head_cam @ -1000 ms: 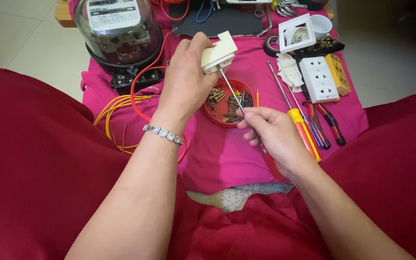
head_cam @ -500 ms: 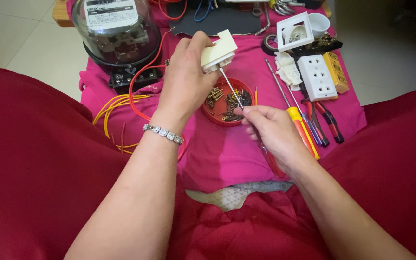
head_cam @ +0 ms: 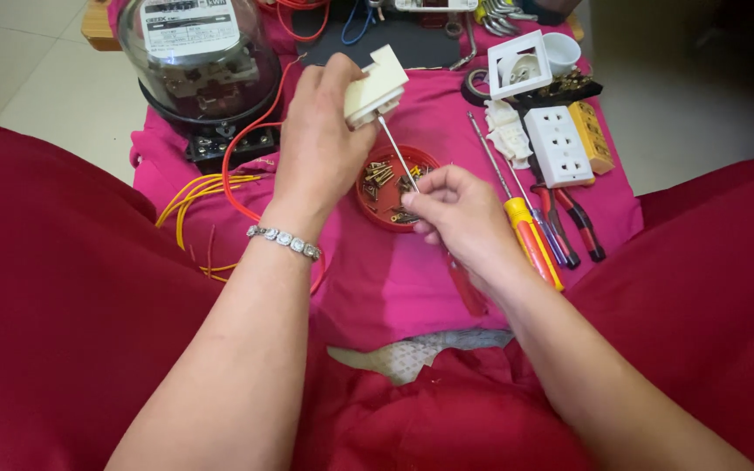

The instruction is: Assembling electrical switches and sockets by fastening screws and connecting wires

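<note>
Left hand (head_cam: 320, 144): gripping a small cream plastic switch block (head_cam: 375, 85), upper centre.
Right hand (head_cam: 460, 218): closed, driving a thin red-handled screwdriver (head_cam: 399, 157) into it.
Next: steady alignment, judging by the tip.

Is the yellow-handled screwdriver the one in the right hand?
No: the yellow-handled screwdriver lies on the pink cloth beside the right hand, which grips a red-handled screwdriver.

The left hand (head_cam: 320, 144) grips a small white plug part (head_cam: 375, 85) while the right hand (head_cam: 460, 218) holds a screwdriver (head_cam: 399, 155) up into it (above a red dish (head_cam: 368, 209) of screws) on pink cloth (head_cam: 394, 288).
</note>
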